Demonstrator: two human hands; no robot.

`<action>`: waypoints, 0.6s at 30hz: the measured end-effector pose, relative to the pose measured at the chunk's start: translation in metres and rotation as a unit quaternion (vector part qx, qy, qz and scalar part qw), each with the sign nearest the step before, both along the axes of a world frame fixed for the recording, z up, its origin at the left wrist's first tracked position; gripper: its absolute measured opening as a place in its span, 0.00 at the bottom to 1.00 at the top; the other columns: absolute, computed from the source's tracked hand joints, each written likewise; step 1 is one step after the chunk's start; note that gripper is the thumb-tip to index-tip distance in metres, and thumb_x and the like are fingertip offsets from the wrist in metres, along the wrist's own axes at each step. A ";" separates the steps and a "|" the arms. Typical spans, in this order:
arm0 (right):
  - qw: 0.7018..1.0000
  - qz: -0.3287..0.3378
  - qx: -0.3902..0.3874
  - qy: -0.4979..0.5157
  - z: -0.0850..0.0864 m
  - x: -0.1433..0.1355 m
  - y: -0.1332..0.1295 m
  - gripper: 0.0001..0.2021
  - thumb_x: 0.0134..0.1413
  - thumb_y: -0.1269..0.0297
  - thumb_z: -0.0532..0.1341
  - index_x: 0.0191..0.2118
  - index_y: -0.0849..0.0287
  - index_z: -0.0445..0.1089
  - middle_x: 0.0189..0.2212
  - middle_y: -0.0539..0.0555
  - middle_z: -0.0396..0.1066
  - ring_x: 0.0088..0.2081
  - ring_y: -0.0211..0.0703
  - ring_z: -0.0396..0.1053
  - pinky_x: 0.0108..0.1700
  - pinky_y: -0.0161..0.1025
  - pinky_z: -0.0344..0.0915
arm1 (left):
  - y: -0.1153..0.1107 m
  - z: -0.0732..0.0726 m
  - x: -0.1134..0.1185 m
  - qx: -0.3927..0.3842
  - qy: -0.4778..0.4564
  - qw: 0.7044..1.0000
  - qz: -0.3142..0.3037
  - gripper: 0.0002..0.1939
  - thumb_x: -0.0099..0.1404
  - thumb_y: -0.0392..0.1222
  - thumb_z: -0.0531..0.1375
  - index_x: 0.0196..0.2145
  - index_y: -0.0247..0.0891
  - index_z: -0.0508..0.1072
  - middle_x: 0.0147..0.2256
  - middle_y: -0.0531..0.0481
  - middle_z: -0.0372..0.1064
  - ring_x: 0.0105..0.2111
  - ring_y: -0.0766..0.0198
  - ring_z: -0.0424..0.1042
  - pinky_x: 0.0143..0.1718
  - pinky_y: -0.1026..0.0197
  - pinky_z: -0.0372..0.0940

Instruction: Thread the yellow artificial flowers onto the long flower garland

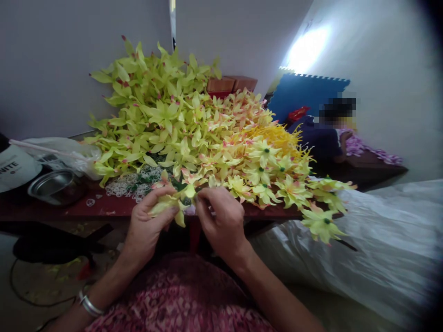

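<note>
My flower (189, 190) near the centre is pale yellow-green. My blossoms (166, 115) upper left have pinkish-red tips. My garment (180, 304), bottom centre, is patterned pink and dark maroon

The flower (188, 191) at your fingers (209, 197) looks like matt cloth, though blurred; left of them, a glossy metal bowl (57, 181); to their right, crinkled, shiny plastic sheeting (391, 230).

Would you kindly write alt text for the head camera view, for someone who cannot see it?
The left hand holds a yellow-green flower, with the right hand close beside it. Behind, a heap of flowers lies on a red table, a metal bowl to the left; at right, a co-worker is near purple pieces.
</note>
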State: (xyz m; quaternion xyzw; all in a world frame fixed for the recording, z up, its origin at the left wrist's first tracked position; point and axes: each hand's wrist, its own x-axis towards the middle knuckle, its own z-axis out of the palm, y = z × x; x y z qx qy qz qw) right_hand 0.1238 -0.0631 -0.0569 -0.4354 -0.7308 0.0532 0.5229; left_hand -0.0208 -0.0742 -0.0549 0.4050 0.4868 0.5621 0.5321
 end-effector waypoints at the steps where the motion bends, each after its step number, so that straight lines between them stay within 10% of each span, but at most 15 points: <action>1: 1.000 -0.013 0.013 0.007 0.002 0.002 0.002 0.07 0.54 0.73 0.54 0.27 0.61 0.67 0.23 0.53 0.67 0.27 0.38 0.62 0.32 0.36 0.59 | 0.000 0.001 -0.001 -0.007 -0.002 1.000 -0.001 0.16 0.48 0.36 0.67 0.37 0.41 0.75 0.24 0.56 0.68 0.25 0.69 0.68 0.25 0.70 0.62; 5: 0.980 -0.005 -0.069 0.184 0.010 0.006 0.010 0.03 0.51 0.69 0.57 0.30 0.60 0.68 0.22 0.49 0.66 0.24 0.35 0.62 0.28 0.33 0.60 | 0.007 0.007 -0.009 -0.001 -0.058 0.997 0.058 0.20 0.47 0.35 0.68 0.40 0.41 0.75 0.25 0.56 0.70 0.21 0.72 0.65 0.20 0.72 0.60; 9: 0.895 0.088 -0.266 0.349 0.016 0.008 0.014 0.06 0.46 0.63 0.60 0.27 0.60 0.67 0.16 0.44 0.60 0.17 0.31 0.57 0.21 0.30 0.56 | 0.017 0.017 -0.019 0.037 -0.093 0.987 0.124 0.17 0.46 0.34 0.68 0.37 0.40 0.76 0.19 0.59 0.63 0.16 0.74 0.58 0.15 0.73 0.55; 18: 0.862 0.198 -0.362 0.296 0.016 0.006 0.014 0.06 0.45 0.64 0.60 0.26 0.60 0.70 0.16 0.45 0.59 0.18 0.29 0.53 0.20 0.29 0.51 | 0.031 0.031 -0.017 -0.110 -0.063 0.992 -0.019 0.17 0.43 0.44 0.70 0.31 0.35 0.75 0.28 0.51 0.72 0.21 0.68 0.68 0.15 0.71 0.60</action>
